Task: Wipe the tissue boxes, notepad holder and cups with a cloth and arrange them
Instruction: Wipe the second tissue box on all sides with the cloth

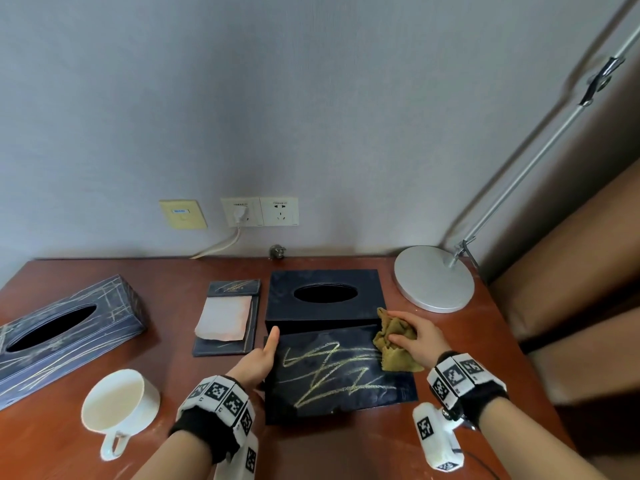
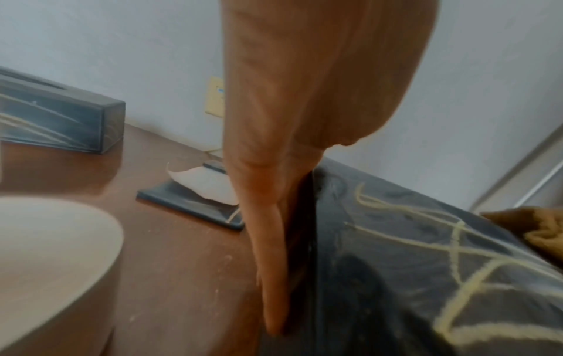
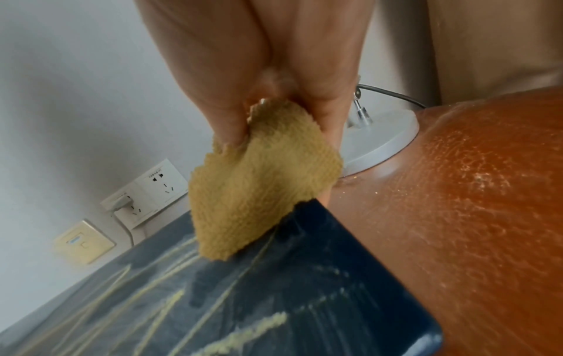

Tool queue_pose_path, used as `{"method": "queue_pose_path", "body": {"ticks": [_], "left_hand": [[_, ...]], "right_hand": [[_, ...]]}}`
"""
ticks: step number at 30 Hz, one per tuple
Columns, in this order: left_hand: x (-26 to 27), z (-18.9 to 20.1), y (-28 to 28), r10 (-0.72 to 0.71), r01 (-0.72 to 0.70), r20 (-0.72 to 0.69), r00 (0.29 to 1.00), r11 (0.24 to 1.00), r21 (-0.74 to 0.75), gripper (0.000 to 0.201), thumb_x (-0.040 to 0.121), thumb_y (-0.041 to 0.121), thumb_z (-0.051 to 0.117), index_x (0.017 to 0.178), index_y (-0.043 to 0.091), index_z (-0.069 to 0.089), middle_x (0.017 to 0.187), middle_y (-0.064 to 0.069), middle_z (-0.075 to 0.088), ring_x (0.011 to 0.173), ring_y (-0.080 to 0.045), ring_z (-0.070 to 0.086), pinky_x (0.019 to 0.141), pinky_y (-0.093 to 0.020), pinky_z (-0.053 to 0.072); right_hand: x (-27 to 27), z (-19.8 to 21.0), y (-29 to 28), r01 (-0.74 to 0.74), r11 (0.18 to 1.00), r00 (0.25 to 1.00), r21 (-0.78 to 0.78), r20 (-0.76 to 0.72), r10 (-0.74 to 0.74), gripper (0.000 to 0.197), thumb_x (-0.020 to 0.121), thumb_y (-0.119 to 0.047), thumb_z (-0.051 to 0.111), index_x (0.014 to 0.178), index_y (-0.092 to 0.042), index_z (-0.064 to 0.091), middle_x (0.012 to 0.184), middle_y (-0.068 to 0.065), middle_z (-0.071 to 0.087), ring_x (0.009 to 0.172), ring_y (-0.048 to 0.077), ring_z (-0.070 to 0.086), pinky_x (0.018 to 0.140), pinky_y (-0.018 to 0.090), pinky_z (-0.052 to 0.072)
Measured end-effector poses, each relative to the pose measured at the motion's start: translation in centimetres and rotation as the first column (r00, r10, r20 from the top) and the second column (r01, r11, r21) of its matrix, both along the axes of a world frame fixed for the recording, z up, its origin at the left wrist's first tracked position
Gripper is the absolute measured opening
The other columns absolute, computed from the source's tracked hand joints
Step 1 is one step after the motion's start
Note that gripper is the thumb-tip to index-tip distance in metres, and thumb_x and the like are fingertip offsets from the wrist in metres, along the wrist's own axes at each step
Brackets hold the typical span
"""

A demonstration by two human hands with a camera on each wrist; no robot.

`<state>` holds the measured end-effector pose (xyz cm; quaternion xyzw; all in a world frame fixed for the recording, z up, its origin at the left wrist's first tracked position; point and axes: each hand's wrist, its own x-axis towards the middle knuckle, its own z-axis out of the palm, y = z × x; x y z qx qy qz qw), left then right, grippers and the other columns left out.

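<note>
A dark tissue box (image 1: 332, 375) stands mid-table, its oval opening on top and yellow chalk scribbles across its near face (image 2: 411, 265) (image 3: 274, 289). My left hand (image 1: 258, 362) lies flat against the box's left side, fingers (image 2: 271, 265) straight, thumb along the edge. My right hand (image 1: 415, 337) grips a mustard cloth (image 1: 393, 344) (image 3: 259, 187) on the scribbled face's upper right corner. A second scribbled tissue box (image 1: 65, 327) lies at the left. The notepad holder (image 1: 228, 317) sits between the boxes, and a white cup (image 1: 117, 403) stands near left.
A grey lamp base (image 1: 433, 278) stands at the back right, its arm slanting up to the right. Wall sockets (image 1: 259, 211) with a plugged cable sit behind the table. A brown padded seat (image 1: 571, 271) borders the table's right edge. Chalk dust speckles the wood.
</note>
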<state>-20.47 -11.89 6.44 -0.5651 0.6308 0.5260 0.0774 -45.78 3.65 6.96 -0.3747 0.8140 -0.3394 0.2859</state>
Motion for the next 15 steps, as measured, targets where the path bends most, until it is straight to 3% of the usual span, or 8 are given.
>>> {"method": "queue_pose_path", "body": {"ticks": [4,7,11,13,15], "left_hand": [[0.1,-0.6,0.0,0.044,-0.042,-0.055,0.998,0.999,0.023,0.083,0.093,0.063,0.011,0.115,-0.001,0.06,0.117,-0.018,0.061,0.107,-0.03,0.058,0.099,-0.041,0.044],[0.0,-0.4,-0.2,0.085,-0.083,-0.137,0.987,0.996,0.018,0.064,0.097,0.054,0.02,0.114,0.007,0.058,0.116,-0.014,0.06,0.111,-0.03,0.056,0.098,-0.04,0.045],[0.0,-0.8,-0.8,0.153,-0.154,-0.149,0.977,0.988,0.006,0.033,0.1,0.037,0.035,0.101,0.014,0.058,0.122,-0.021,0.058,0.107,-0.033,0.057,0.09,-0.046,0.051],[0.1,-0.4,-0.8,0.096,-0.107,-0.12,0.988,0.991,-0.084,0.026,0.1,0.026,0.037,0.111,0.014,0.057,0.128,-0.021,0.056,0.108,-0.032,0.056,0.09,-0.041,0.048],[0.1,0.1,-0.7,0.058,-0.091,-0.121,0.991,0.953,-0.289,0.036,0.1,0.016,0.038,0.134,0.007,0.046,0.136,-0.018,0.051,0.123,-0.031,0.049,0.099,-0.033,0.039]], "right_hand": [[-0.5,0.1,-0.4,-0.039,0.996,0.999,0.079,-0.004,0.04,0.047,0.079,-0.007,0.07,0.121,-0.025,0.06,0.115,0.001,0.063,0.11,0.015,0.056,0.095,0.023,0.042],[-0.5,1.2,-0.8,-0.053,0.991,0.991,0.123,-0.118,0.068,0.048,0.079,-0.004,0.068,0.122,-0.026,0.059,0.117,0.0,0.063,0.113,0.017,0.057,0.098,0.023,0.041],[2.3,4.6,-3.3,-0.165,0.985,0.951,0.05,-0.255,0.172,0.054,0.083,-0.003,0.06,0.13,-0.028,0.051,0.125,-0.006,0.058,0.115,0.012,0.053,0.098,0.018,0.035],[4.9,5.4,-4.9,-0.288,0.956,0.931,0.051,-0.217,0.292,0.057,0.086,-0.008,0.059,0.136,-0.031,0.044,0.131,-0.008,0.054,0.118,0.01,0.051,0.1,0.019,0.034],[7.6,4.5,-6.5,-0.409,0.909,0.882,0.084,-0.217,0.417,0.058,0.088,-0.011,0.057,0.139,-0.029,0.039,0.14,-0.005,0.047,0.127,0.013,0.045,0.106,0.021,0.031]]}}
